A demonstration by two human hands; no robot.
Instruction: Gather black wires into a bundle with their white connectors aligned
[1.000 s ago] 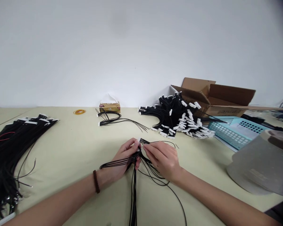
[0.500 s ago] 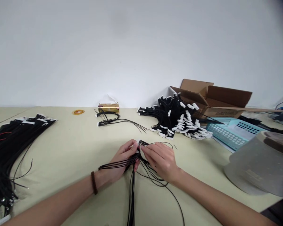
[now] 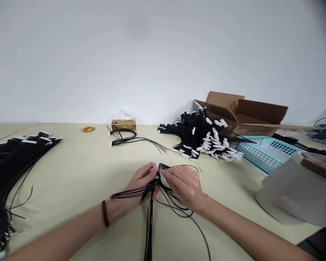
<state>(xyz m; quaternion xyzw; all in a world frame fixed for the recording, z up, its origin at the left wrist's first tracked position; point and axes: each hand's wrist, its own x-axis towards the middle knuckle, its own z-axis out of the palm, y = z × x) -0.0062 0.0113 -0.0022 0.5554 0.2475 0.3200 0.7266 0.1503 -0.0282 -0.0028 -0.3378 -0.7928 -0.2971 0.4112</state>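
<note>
My left hand point(image 3: 141, 185) is closed around a bundle of thin black wires point(image 3: 152, 206) at the middle of the table, pinching a small white connector point(image 3: 157, 167) at its fingertips. My right hand point(image 3: 183, 186) is closed too, its fingers pinching the wires right next to that connector. The wires loop under both hands and trail toward the near edge. A dark band sits on my left wrist point(image 3: 105, 214).
A long heap of black cables point(image 3: 8, 163) lies at the left. A pile of cables with white connectors point(image 3: 203, 139) sits beside an open cardboard box point(image 3: 244, 114). A blue basket point(image 3: 263, 152), a grey tub point(image 3: 299, 188), a tissue box point(image 3: 123, 123) and loose wires point(image 3: 130, 139) are also on the table.
Both hands stay on the wire bundle and have shifted slightly. The view has drifted a little, so things sit further left in the picture.
</note>
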